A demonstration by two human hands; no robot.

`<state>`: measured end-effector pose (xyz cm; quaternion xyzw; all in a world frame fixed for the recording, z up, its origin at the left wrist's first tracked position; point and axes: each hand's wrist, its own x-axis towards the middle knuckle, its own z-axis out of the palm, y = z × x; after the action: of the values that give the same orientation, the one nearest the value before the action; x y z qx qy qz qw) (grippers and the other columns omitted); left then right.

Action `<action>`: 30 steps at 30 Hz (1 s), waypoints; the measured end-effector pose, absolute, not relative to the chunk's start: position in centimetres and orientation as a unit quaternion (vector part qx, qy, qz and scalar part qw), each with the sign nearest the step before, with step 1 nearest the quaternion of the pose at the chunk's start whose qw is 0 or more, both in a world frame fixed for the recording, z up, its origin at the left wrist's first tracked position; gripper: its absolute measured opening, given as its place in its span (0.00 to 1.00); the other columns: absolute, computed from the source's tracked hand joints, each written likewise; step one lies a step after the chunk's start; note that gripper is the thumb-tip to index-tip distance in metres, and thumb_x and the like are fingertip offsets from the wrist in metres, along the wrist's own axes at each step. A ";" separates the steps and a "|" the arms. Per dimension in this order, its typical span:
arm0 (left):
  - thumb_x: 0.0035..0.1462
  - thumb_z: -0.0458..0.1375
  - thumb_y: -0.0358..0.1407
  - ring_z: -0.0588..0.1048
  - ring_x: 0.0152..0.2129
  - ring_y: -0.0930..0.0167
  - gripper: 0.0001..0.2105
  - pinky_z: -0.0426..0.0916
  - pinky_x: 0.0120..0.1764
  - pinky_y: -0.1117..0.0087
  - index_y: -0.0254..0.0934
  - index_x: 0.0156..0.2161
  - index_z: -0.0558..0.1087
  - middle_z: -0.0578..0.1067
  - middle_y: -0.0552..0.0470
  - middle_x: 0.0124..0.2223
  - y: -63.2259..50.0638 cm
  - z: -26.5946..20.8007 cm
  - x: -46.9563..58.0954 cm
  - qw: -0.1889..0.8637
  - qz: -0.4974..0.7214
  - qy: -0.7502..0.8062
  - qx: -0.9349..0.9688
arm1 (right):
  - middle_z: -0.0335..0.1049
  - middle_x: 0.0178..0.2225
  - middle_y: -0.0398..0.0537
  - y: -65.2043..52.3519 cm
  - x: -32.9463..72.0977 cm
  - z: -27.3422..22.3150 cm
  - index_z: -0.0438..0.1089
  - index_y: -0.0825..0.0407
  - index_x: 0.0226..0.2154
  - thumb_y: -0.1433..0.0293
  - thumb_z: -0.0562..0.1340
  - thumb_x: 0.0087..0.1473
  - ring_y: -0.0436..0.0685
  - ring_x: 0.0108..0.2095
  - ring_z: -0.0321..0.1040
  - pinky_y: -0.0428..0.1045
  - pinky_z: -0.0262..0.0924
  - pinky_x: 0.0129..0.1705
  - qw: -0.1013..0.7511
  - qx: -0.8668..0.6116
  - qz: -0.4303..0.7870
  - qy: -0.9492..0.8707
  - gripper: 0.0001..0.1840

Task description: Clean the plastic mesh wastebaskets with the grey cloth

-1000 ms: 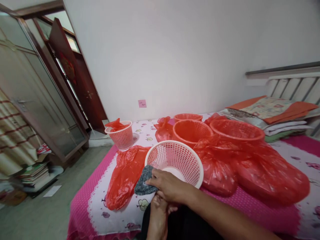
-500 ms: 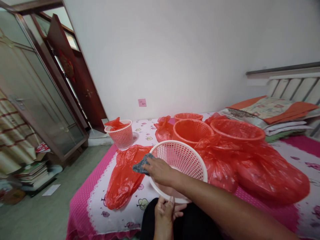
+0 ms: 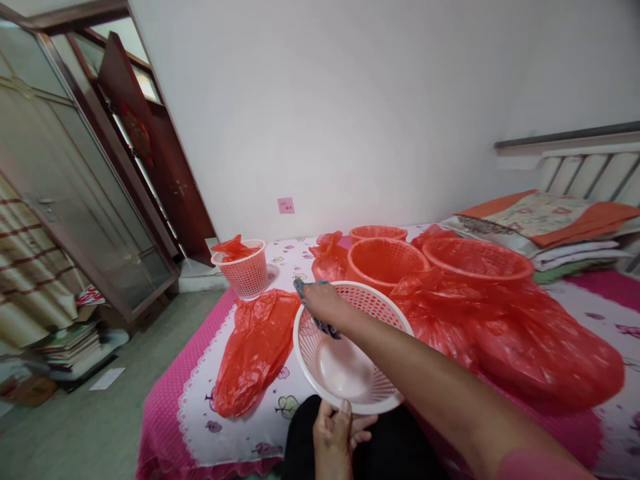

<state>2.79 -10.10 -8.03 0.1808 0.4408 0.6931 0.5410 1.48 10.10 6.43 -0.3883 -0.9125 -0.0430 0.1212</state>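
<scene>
A white perforated plastic basket [image 3: 345, 373] rests tilted on my lap, its open top facing me. My left hand [image 3: 339, 427] grips the near rim, thumb on top and fingers underneath. My right hand [image 3: 323, 300] reaches across the basket to its far left rim, closed on a grey-blue cloth [image 3: 327, 328]. Part of the cloth hangs inside the basket and part shows above the rim. Left of the basket, a crumpled red plastic bag [image 3: 255, 360] lies on the bed.
A small white basket [image 3: 245, 270] with red plastic in it stands at the back left. Red-covered baskets [image 3: 387, 260] and bulky red bags [image 3: 545, 340] fill the right side. Folded bedding [image 3: 545, 217] lies at the far right. The bed's edge [image 3: 165, 413] drops off at left.
My right hand has moved up and right along the basket's rim with the cloth. The basket has turned slightly, showing more of its inside bottom. My left hand keeps its hold.
</scene>
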 end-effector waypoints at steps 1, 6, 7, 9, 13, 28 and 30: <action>0.39 0.74 0.50 0.84 0.27 0.58 0.27 0.71 0.23 0.73 0.34 0.39 0.74 0.83 0.39 0.32 -10.2 -8.0 2.8 0.542 0.694 0.438 0.179 | 0.79 0.43 0.63 10.5 1.9 6.5 0.65 0.59 0.54 0.73 0.53 0.66 0.61 0.43 0.77 0.51 0.63 0.45 0.120 -0.403 -0.040 -0.907 0.16; 0.39 0.74 0.51 0.84 0.27 0.58 0.27 0.71 0.23 0.73 0.33 0.39 0.74 0.83 0.39 0.32 -10.4 -8.4 3.2 0.553 0.692 0.432 0.171 | 0.77 0.47 0.67 11.7 4.7 7.2 0.64 0.62 0.55 0.73 0.51 0.66 0.63 0.47 0.76 0.53 0.64 0.48 0.113 -0.474 -0.025 -0.873 0.18; 0.39 0.74 0.51 0.84 0.27 0.58 0.27 0.72 0.23 0.72 0.33 0.39 0.74 0.83 0.39 0.32 -10.5 -8.5 3.3 0.555 0.690 0.433 0.169 | 0.77 0.47 0.68 11.8 5.4 7.3 0.65 0.62 0.55 0.72 0.51 0.66 0.64 0.47 0.76 0.54 0.63 0.48 0.111 -0.490 -0.022 -0.864 0.18; 0.40 0.74 0.51 0.84 0.27 0.58 0.27 0.72 0.24 0.72 0.33 0.39 0.74 0.83 0.39 0.32 -10.7 -8.7 3.3 0.557 0.688 0.434 0.168 | 0.76 0.47 0.70 12.1 6.9 7.5 0.65 0.63 0.54 0.71 0.51 0.66 0.64 0.48 0.75 0.54 0.63 0.49 0.107 -0.521 -0.017 -0.846 0.19; 0.41 0.73 0.51 0.84 0.28 0.58 0.28 0.72 0.25 0.72 0.34 0.41 0.74 0.83 0.39 0.33 -10.9 -8.8 3.3 0.557 0.685 0.438 0.169 | 0.75 0.47 0.73 12.5 10.3 7.6 0.63 0.66 0.57 0.72 0.51 0.66 0.65 0.50 0.74 0.54 0.62 0.50 0.097 -0.578 -0.013 -0.810 0.21; 0.41 0.74 0.49 0.83 0.27 0.60 0.28 0.73 0.26 0.71 0.33 0.42 0.74 0.83 0.39 0.34 -10.8 -7.3 3.8 0.551 0.691 0.435 0.174 | 0.78 0.43 0.71 6.3 20.2 5.1 0.77 0.62 0.43 0.69 0.50 0.65 0.70 0.46 0.77 0.55 0.66 0.43 0.034 -0.638 0.019 -0.769 0.22; 0.41 0.74 0.49 0.84 0.28 0.60 0.27 0.73 0.27 0.71 0.32 0.41 0.73 0.83 0.39 0.34 -10.7 -7.2 3.7 0.549 0.689 0.438 0.178 | 0.78 0.42 0.71 4.9 20.8 4.7 0.78 0.62 0.42 0.68 0.50 0.65 0.71 0.45 0.78 0.56 0.66 0.42 0.031 -0.640 0.024 -0.767 0.23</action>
<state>3.73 -10.74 -7.25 0.1782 0.4375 0.6894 0.5491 20.78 4.88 4.71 -0.6404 -0.7670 0.0241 0.0312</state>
